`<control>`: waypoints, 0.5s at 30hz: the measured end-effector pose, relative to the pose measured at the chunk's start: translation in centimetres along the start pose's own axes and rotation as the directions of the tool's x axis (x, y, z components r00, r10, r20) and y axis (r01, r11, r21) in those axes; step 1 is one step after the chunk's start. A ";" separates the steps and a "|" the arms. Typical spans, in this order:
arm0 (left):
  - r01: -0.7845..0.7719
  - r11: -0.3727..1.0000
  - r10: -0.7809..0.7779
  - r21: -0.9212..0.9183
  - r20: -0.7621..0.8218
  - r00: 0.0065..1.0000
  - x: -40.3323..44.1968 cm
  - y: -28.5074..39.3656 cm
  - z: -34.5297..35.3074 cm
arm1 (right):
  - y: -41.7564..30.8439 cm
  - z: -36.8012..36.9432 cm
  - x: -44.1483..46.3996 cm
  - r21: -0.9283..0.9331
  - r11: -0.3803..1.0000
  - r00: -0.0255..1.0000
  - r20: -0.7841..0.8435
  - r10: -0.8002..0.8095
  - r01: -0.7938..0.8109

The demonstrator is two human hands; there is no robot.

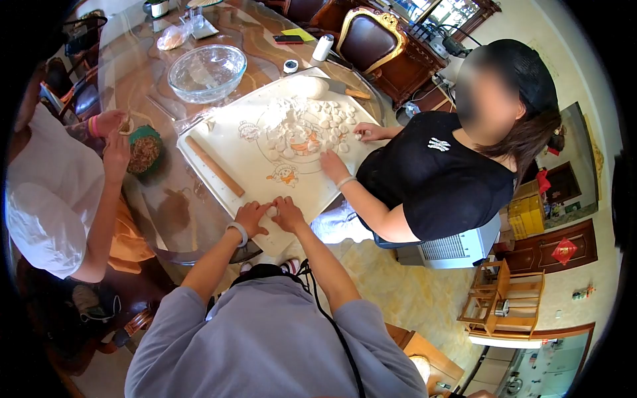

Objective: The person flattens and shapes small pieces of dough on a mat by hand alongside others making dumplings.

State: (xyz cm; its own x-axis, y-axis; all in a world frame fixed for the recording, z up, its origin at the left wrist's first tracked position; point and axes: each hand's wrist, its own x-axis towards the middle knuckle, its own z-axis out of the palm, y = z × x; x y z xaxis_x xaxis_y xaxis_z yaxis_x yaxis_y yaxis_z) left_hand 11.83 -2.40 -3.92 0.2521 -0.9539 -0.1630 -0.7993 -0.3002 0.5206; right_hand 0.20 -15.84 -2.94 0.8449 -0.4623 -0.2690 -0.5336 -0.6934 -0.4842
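Observation:
At the near edge of the white kneading mat (pixel 312 192), my left hand (pixel 252 220) and my right hand (pixel 288 213) meet around a small round piece of dough (pixel 272 211). The fingers of both hands are closed against it from either side. A bracelet circles my left wrist. Just beyond my left hand lies a wooden rolling pin (pixel 214 166), slanting along the mat's left side. Many floured dough pieces (pixel 325 123) are spread over the far half, with a larger lump of dough (pixel 308 87) behind them.
A co-worker in black (pixel 424 159) works dough at the right edge. On the left, a person in white (pixel 60 179) holds a wrapper over a green bowl of filling (pixel 144 151). Behind are a glass bowl (pixel 207 74), a wooden-handled knife (pixel 358 94) and a white can (pixel 323 48).

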 end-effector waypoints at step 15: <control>0.003 1.000 -0.003 -0.030 0.025 1.000 -0.2 0.2 -0.6 | 0.2 0.3 0.3 0.002 1.000 1.000 -0.010 -0.007 0.007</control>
State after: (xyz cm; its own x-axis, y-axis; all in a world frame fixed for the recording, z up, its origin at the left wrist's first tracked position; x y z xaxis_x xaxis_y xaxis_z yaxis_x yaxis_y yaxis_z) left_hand 11.93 -2.29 -3.33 0.2402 -0.9528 -0.1856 -0.7819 -0.3033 0.5447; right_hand 0.33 -15.92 -3.38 0.8484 -0.4628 -0.2570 -0.5272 -0.6956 -0.4881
